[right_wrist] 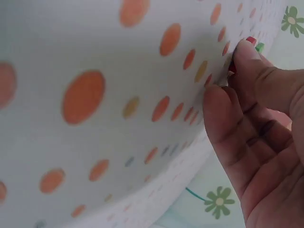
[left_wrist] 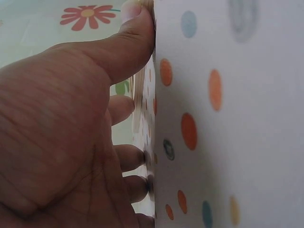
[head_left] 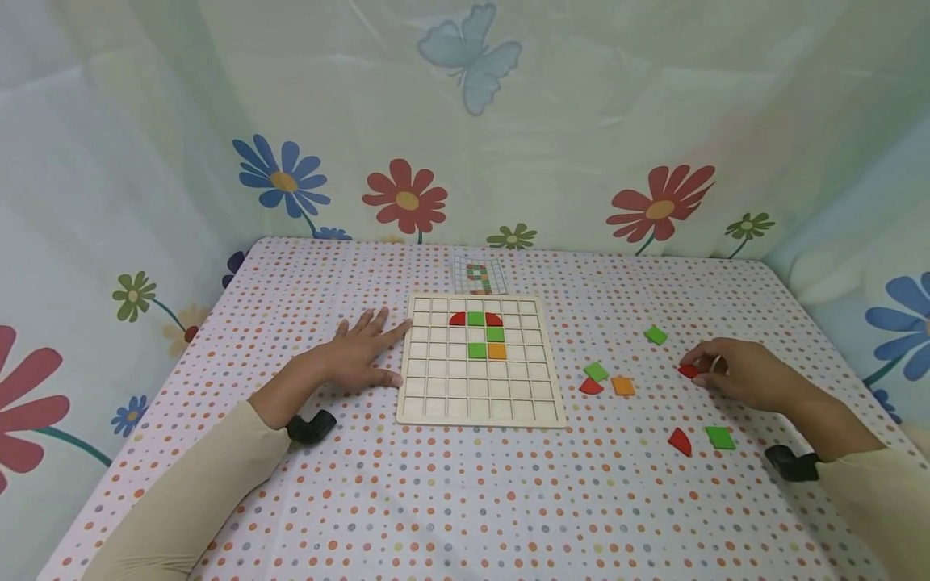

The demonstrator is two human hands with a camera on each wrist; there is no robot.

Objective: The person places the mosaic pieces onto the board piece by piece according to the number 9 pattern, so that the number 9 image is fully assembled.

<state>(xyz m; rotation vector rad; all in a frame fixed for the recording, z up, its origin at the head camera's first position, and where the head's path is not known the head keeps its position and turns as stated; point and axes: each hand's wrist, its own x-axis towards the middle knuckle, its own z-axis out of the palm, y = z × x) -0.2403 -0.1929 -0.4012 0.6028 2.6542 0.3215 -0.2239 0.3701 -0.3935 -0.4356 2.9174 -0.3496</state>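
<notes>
My left hand (head_left: 358,355) lies with fingers spread at the left edge of a wooden grid board (head_left: 462,391). Its thumb and index fingertips touch that edge. On the board sit a red quarter-circle tile (head_left: 458,319), a green square tile (head_left: 475,319), an orange square tile (head_left: 497,351) and several more, forming a hook shape. Off to the right, my right hand (head_left: 751,375) pinches another red quarter-circle tile (head_left: 687,371) between thumb and fingers, low over the tablecloth. In the right wrist view, the fingers hide most of this red tile (right_wrist: 251,41).
Between board and right hand lie a loose green square (head_left: 596,371), a red quarter-circle (head_left: 592,386) and an orange square (head_left: 622,386). Another green square (head_left: 656,335) lies farther back. Nearer are a red piece (head_left: 680,441) and green square (head_left: 720,437). A pattern card (head_left: 497,274) stands behind the board.
</notes>
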